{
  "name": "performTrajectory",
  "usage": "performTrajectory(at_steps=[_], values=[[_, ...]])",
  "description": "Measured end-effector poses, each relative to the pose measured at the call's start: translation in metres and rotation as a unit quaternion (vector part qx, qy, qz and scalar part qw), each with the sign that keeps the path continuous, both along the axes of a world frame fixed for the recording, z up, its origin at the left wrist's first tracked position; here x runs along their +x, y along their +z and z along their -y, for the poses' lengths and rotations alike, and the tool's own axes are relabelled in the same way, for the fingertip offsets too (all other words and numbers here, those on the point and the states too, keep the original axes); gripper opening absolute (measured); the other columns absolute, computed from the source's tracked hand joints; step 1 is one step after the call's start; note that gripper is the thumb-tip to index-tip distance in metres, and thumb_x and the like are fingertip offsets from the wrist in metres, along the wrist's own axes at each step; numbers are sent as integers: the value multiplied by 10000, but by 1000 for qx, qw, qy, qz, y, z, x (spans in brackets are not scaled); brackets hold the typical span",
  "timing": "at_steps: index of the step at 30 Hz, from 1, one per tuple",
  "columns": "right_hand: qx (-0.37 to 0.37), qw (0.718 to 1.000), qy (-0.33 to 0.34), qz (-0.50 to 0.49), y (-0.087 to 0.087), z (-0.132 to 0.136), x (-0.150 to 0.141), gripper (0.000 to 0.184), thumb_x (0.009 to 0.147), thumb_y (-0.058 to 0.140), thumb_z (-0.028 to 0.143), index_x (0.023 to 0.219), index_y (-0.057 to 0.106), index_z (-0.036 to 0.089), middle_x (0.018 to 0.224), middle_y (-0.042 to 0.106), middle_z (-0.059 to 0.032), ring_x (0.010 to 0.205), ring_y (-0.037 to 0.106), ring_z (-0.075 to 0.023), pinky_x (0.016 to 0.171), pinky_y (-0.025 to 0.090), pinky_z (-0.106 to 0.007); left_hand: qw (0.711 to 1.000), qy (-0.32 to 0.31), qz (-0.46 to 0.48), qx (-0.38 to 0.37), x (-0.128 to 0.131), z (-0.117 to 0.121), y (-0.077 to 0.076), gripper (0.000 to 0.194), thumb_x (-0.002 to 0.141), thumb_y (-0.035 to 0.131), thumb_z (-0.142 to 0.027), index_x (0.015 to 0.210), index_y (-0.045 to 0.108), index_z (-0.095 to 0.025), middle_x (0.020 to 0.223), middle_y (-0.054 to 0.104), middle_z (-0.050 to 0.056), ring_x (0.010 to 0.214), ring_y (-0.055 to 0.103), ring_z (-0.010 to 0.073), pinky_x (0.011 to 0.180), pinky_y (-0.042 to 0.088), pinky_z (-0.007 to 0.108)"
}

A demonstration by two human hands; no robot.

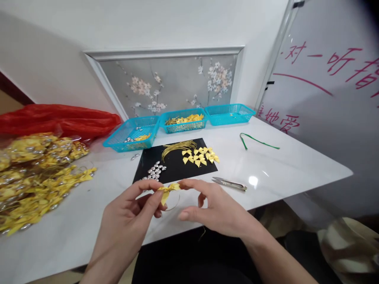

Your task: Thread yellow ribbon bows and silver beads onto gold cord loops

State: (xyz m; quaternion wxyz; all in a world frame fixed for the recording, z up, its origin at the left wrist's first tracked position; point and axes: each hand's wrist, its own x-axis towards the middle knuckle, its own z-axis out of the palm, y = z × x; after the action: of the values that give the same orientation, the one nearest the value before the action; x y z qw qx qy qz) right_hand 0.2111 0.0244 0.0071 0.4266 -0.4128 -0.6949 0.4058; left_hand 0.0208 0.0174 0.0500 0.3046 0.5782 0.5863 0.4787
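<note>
Between thumb and fingers, my left hand (133, 209) pinches a yellow ribbon bow (168, 190) with a thin gold cord looping below it. My right hand (210, 203) is at the bow's right end, its index fingertip touching or nearly touching the ribbon, thumb spread apart below. Just beyond, a black mat (177, 170) carries silver beads (156, 170), a bundle of gold cords (177, 146) and several small yellow bows (199, 156). Thread snips (229, 184) lie on the table to the right of the mat.
Three blue baskets (127, 142) line the back; the middle one holds yellow pieces (186, 119). A heap of finished-looking yellow bows with beads (44, 177) and red netting (59, 120) covers the left. A green ribbon (257, 140) lies right, near a whiteboard (325, 90).
</note>
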Motion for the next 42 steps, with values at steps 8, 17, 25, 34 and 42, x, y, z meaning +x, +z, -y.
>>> performTrajectory(at_steps=[8, 17, 25, 34, 42], values=[[-3, 996, 9, -93, -3, -12, -11, 389, 878, 689, 285, 1257, 614, 241, 1214, 704, -55, 1052, 670, -187, 741, 525, -278, 1000, -1, 12, 17, -1, 8, -6, 78, 741, 745, -320, 796, 726, -269, 658, 714, -42, 578, 608, 132, 596, 497, 210], [151, 987, -54, 17, 9, 3, -19, 147, 926, 625, 128, 810, 711, 156, 722, 680, -10, 636, 582, -118, 618, 416, -233, 997, -67, -17, -34, -3, 11, -9, 138, 773, 752, -393, 851, 719, -284, 570, 692, -49, 549, 617, 124, 522, 466, 174], [52, 998, -17, -32, 13, 15, -11, 272, 1027, 454, 248, 921, 694, 182, 776, 675, -6, 671, 583, -118, 610, 436, -233, 995, -82, -32, -38, -6, 14, -3, 160, 756, 767, -408, 864, 739, -293, 568, 705, -45, 536, 634, 128, 506, 475, 169], [-16, 991, 28, -132, 14, 17, -6, 133, 957, 586, 289, 1028, 662, 207, 901, 681, -19, 777, 648, -138, 652, 510, -238, 996, -63, 24, -64, 4, 24, 8, 162, 740, 747, -384, 867, 712, -289, 606, 755, -41, 604, 696, 150, 594, 520, 191], [60, 991, -81, -93, 22, 24, -18, 146, 914, 620, 226, 796, 684, 170, 678, 675, 2, 596, 574, -110, 547, 435, -223, 991, -71, 72, -82, -12, 25, 9, 321, 827, 675, -547, 985, 726, -272, 751, 776, 11, 583, 697, 159, 474, 526, 192]])
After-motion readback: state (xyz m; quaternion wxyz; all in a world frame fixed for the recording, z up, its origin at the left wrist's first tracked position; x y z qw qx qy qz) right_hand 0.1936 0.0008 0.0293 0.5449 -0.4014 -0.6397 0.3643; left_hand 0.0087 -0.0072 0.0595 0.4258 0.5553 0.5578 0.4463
